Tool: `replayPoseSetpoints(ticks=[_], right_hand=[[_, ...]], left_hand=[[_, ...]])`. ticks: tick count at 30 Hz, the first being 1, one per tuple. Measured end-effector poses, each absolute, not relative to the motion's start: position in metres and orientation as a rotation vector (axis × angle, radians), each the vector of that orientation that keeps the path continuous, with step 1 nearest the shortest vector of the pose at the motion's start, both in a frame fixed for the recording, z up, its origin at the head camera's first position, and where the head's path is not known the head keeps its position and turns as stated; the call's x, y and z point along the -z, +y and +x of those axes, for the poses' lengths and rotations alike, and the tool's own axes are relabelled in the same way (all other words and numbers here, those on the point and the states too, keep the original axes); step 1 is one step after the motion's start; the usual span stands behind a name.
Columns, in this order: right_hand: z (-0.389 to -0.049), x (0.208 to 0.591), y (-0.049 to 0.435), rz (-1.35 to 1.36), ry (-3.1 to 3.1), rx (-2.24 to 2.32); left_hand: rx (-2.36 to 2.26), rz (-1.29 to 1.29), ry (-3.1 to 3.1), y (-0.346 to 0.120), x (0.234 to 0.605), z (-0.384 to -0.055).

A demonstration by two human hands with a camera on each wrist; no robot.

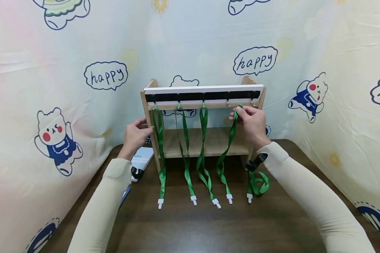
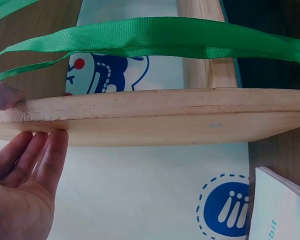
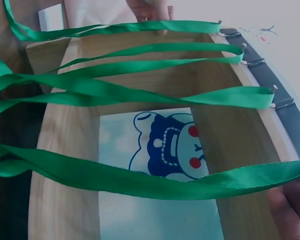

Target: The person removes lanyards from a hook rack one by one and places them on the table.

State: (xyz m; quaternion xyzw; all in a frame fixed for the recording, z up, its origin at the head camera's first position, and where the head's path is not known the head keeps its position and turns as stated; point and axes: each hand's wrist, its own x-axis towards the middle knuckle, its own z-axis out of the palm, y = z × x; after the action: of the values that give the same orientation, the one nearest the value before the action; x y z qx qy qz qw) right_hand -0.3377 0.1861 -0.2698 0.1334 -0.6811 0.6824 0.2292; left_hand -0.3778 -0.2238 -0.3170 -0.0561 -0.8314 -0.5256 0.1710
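Note:
My right hand [image 1: 252, 123] pinches the top loop of a green lanyard [image 1: 230, 138] just below the fourth hook [image 1: 228, 102] of a wooden rack [image 1: 206, 135]. That lanyard hangs down with its white clip [image 1: 229, 199] at the lower end. Three other lanyards hang from the hooks to the left: one lanyard [image 1: 160, 140] at the far left, another lanyard [image 1: 185, 137], and a third lanyard [image 1: 203, 126]. My left hand [image 1: 135, 136] grips the rack's left side panel [image 2: 155, 107], thumb on one side and fingers against the outer face.
A fifth green lanyard [image 1: 263, 182] lies looped on the dark table [image 1: 190, 228] by the rack's right foot. The rightmost hook [image 1: 252, 102] holds no lanyard. A white and light-blue box [image 1: 142, 158] stands left of the rack. Printed cloth [image 1: 183, 45] surrounds the table.

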Motion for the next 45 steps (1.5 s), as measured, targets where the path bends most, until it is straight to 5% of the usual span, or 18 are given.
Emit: replayPoseSetpoints(ticks=[33, 45], right_hand=[[-0.318, 0.338, 0.236, 0.384, -2.011, -1.950], [-0.334, 0.386, 0.237, 0.206, -2.301, -1.547]], left_hand=[[1.493, -0.151, -2.373, -0.223, 0.314, -0.380], [1.484, -0.142, -2.380, -0.221, 0.313, -0.380]])
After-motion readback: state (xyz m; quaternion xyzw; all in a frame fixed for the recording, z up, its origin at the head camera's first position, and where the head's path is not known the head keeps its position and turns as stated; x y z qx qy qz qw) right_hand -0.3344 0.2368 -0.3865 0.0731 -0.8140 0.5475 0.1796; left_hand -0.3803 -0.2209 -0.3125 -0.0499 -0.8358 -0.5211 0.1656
